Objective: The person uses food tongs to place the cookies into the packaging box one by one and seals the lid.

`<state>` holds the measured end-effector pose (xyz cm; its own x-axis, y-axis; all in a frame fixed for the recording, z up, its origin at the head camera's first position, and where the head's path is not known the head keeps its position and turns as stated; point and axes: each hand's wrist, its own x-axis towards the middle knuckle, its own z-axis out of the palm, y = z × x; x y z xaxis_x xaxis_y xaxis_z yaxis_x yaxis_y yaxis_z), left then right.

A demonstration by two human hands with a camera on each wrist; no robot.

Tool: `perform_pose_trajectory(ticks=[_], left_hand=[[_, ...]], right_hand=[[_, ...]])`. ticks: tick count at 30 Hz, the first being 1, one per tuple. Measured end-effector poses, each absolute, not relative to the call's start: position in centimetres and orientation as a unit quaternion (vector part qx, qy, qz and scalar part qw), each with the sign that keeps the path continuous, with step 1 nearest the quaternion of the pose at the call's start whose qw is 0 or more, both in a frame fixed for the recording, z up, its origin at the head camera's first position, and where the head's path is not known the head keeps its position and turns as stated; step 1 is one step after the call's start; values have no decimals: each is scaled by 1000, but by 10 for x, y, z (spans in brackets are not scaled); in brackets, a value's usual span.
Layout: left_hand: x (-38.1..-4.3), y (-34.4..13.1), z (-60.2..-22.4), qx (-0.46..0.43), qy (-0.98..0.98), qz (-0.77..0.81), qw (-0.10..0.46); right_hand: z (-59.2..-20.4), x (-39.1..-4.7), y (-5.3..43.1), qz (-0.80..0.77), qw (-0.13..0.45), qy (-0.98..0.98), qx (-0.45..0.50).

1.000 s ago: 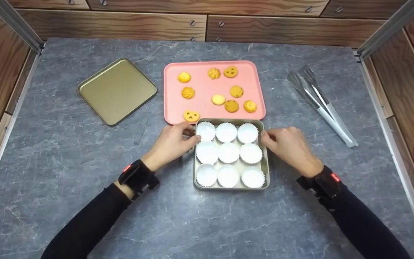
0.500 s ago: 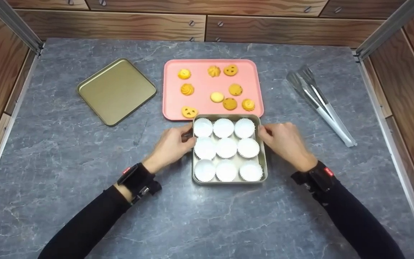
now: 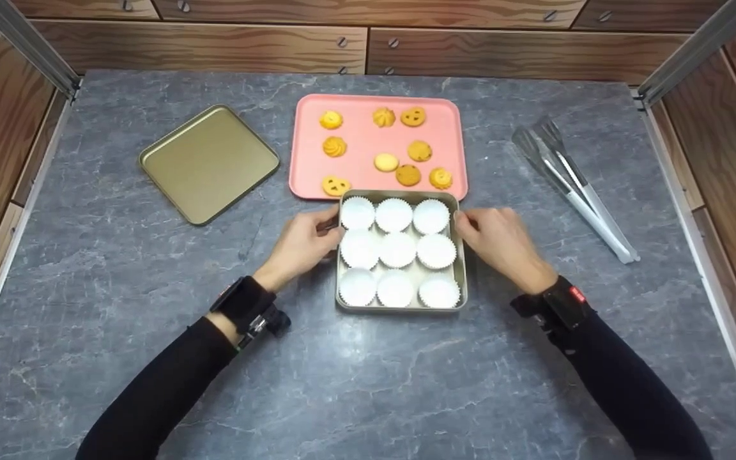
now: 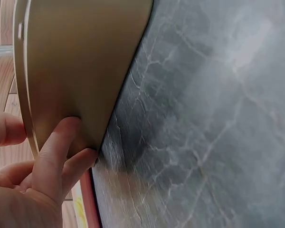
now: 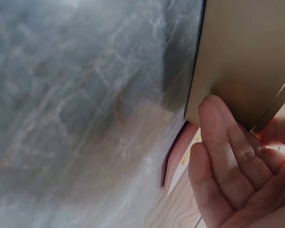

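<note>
A square gold baking pan (image 3: 400,310) lies in the middle of the head view, with several white paper baking cups (image 3: 395,249) standing in rows inside. My left hand (image 3: 301,243) grips its left side, thumb at the rim and fingertips (image 4: 69,123) against the outer wall. On the opposite side my right hand (image 3: 501,241) pinches the rim, its fingers (image 5: 213,111) bent along the wall. Beyond the pan, a pink tray (image 3: 360,137) bears several cookies (image 3: 334,146); the pan's far edge meets and slightly overlaps its near edge in this view.
A shallow gold tray (image 3: 209,165) lies turned at an angle to the left. At the right rest metal tongs (image 3: 572,185) with pale handles. Wood-patterned panels (image 3: 202,48) border the grey marbled table (image 3: 368,396) at the back and sides.
Both hands have moved the baking pan away from me and slightly left. The pink tray has shifted back with its cookies. The gold tray and tongs have stayed put.
</note>
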<state>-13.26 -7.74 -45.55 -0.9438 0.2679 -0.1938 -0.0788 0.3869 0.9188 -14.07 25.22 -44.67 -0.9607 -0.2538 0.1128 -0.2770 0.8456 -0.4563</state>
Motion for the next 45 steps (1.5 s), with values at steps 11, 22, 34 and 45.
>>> perform_pose_trajectory(ticks=[11,22,34,45], left_hand=[[-138,-70,-455,55,813,556,164],[-127,-72,-456,73,809,562,157],[-116,-76,-455,51,785,586,195],[-115,-78,-458,33,755,618,217]], right_hand=[[-448,-146,257,222,56,-965,128],[-450,-142,253,212,49,-969,117],[-448,-139,261,242,18,-962,123],[-437,-141,323,230,86,-965,90]])
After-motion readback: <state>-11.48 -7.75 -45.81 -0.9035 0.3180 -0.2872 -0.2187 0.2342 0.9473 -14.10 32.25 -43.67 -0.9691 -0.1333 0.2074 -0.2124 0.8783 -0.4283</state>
